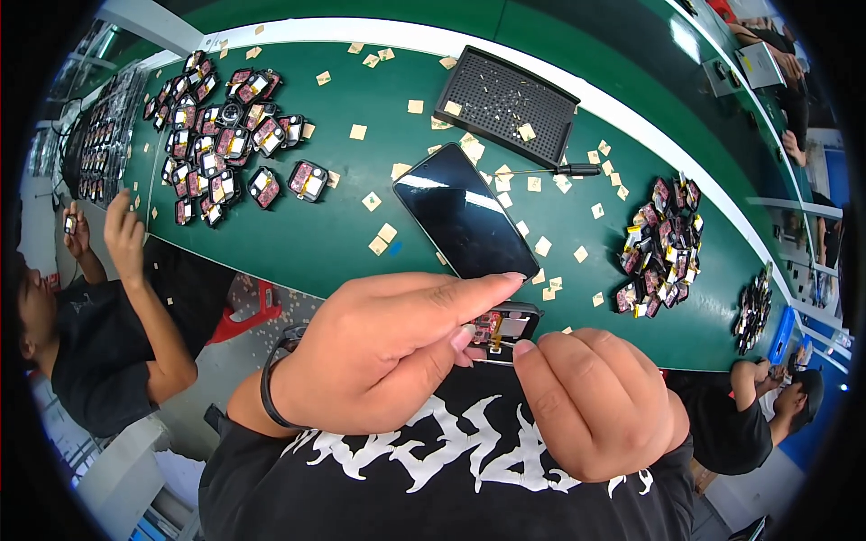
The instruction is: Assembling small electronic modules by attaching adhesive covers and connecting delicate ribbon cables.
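Close to my body, my left hand (388, 347) grips a small black device casing (519, 316) with its back off. A red circuit board and yellow flex ribbon show inside it. Thumb and forefinger hold it from the left, and the forefinger stretches along its far edge. My right hand (595, 401) is closed in a pinch at the casing's near right side, its fingertips by the ribbon. A thin light sliver shows at those fingertips, too small to name. Just beyond the casing, a black smartphone (465, 212) lies on the green table (298, 257).
Opened device casings are heaped at left (216, 149) and right (663, 248). A black perforated tray (505, 99) stands at the back, with a screwdriver (577, 169) before it. Small yellowish paper squares (358, 132) lie scattered. Co-workers sit left (117, 316) and right (735, 415).
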`<state>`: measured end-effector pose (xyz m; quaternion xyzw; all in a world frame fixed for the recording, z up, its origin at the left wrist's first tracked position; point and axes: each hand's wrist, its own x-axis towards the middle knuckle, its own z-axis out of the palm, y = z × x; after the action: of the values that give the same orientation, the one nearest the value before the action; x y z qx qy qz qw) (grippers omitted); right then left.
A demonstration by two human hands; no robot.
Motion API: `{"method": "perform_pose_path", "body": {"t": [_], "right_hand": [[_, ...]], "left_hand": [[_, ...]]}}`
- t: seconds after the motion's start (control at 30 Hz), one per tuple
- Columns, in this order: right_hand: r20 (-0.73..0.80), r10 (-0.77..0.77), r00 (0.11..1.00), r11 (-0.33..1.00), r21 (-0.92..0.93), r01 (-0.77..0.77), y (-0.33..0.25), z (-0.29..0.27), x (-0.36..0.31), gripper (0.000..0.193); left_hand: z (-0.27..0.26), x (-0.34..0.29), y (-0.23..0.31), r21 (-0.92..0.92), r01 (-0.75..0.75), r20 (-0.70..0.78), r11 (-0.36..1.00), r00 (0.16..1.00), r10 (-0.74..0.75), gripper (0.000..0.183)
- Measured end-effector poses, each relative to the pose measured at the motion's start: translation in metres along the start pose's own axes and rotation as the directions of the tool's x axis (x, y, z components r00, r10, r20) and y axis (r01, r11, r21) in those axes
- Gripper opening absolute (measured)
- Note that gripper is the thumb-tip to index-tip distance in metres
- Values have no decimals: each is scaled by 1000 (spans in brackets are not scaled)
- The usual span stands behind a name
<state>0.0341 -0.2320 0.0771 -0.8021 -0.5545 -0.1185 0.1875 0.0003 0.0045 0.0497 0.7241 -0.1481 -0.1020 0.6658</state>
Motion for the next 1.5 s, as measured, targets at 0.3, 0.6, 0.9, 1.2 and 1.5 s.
{"method": "perform_pose_path", "body": {"t": [0.3,0.6,0.9,1.2,1.5], "right_hand": [[62,-14,998,995,95,8,3,-4,0,26],[63,-39,997,998,-47,42,-1,3,-2,24],[39,-17,999,1000,6,17,-3,4,-5,28],[134,-54,989,997,61,47,-1,2,-5,30],[182,43,982,999,-19,-40,-6,4,-12,35]], "left_hand": [[1,0,-3,-22,9,15,1000,1000,-9,44],[1,0,-11,-70,30,10,997,1000,-30,43],[2,0,-9,-98,54,13,994,998,-53,42],[1,-1,-14,-65,71,48,995,997,-68,43],[11,-10,-35,-346,264,-2,900,959,-283,36]]}}
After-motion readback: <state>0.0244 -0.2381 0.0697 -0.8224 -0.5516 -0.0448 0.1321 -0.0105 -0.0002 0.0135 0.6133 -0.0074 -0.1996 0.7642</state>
